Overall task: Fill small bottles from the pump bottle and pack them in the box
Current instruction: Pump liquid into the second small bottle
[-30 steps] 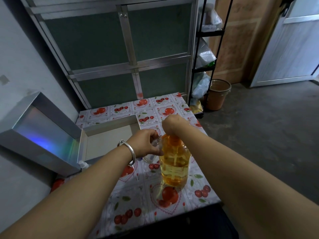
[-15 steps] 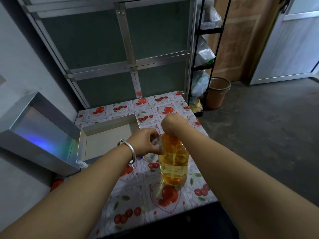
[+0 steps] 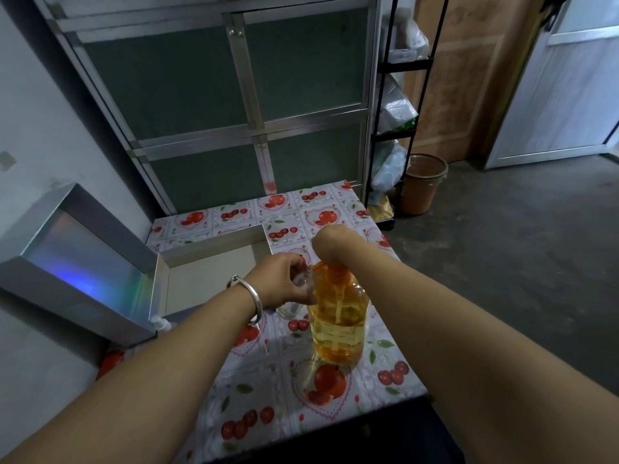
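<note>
One small bottle (image 3: 301, 281) half-hidden by fingers (image 3: 291, 267)

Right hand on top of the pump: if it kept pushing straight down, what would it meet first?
The right hand bears down on the orange pump head, so it would probably meet the pump bottle's neck first; depth is hard to judge.

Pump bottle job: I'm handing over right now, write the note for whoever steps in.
Left hand grips a small clear bottle at the spout of the pump bottle.
Right hand rests on the pump head, fingers hidden.
Pump bottle stands upright on the table, just right of the open box.
Done: no bottles visible in the box.
Left: finish this fill, pack it, repeat. Fill level cannot be judged.
</note>
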`<state>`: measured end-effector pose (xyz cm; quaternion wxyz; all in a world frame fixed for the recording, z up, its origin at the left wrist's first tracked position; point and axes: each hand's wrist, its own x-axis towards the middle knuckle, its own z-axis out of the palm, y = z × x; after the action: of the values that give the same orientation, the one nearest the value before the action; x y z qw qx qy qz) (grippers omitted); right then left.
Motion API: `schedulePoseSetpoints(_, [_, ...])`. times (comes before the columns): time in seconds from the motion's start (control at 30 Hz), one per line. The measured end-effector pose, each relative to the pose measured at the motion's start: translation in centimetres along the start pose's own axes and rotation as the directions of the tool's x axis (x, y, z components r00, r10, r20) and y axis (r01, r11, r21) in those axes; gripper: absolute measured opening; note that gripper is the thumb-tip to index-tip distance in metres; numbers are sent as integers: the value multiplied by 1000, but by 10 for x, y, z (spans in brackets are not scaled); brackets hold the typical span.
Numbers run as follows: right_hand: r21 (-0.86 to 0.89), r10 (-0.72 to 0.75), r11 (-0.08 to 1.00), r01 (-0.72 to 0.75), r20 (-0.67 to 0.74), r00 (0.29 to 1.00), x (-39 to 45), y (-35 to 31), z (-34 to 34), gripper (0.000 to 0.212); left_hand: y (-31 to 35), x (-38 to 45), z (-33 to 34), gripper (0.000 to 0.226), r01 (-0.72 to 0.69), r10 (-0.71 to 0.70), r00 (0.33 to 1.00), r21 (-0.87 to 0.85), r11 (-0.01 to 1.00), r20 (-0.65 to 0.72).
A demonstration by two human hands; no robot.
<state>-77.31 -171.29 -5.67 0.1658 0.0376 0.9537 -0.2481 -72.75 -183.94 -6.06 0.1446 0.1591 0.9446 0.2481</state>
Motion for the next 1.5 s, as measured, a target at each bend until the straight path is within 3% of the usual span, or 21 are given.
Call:
schedulePoseSetpoints(0.27, [-172, 28, 984, -36, -47, 998, 0, -1, 3, 4, 2, 2, 0, 34, -2, 2, 1000, 17, 1000, -6])
schedulePoseSetpoints(0.5, [-131, -29, 991, 31, 20, 999, 4, -1, 1, 25, 4, 0, -1, 41, 6, -6, 1000, 29, 1000, -3])
schedulePoseSetpoints(0.73, [-250, 6, 968, -10, -16, 1000, 2, -2, 3, 2, 6, 1, -1, 34, 1, -1, 1000, 18, 1000, 3])
schedulePoseSetpoints(0.87, [-265, -49, 962, 64, 63, 997, 4, -3, -1, 23, 5, 2, -2, 35, -3, 3, 1000, 25, 1000, 4])
schedulePoseSetpoints(1.03, [-197, -4, 980, -2, -34, 999, 0, 0, 2, 5, 3, 3, 0, 36, 4, -4, 1000, 11, 1000, 10])
schedulePoseSetpoints(1.1, [-175, 11, 984, -25, -79, 997, -1, 1, 3, 6, 3, 3, 0, 34, 5, -5, 1000, 12, 1000, 5])
schedulePoseSetpoints(1.23, [-240, -14, 971, 14, 3, 1000, 2, -1, 2, 7, 4, 1, 0, 33, 8, -8, 1000, -4, 1000, 2])
schedulePoseSetpoints(1.3, [-223, -25, 974, 30, 26, 999, 5, -3, 2, 21, 4, 0, -1, 32, 7, -7, 1000, -2, 1000, 1])
schedulePoseSetpoints(1.4, [-211, 7, 977, -12, -24, 1000, 3, -1, 2, 8, 4, 1, -1, 31, 3, -3, 1000, -4, 1000, -1])
schedulePoseSetpoints(1.5, [-187, 28, 982, -37, -53, 998, 0, -2, 2, 18, 5, 2, 0, 34, 9, -9, 1000, -23, 1000, 4])
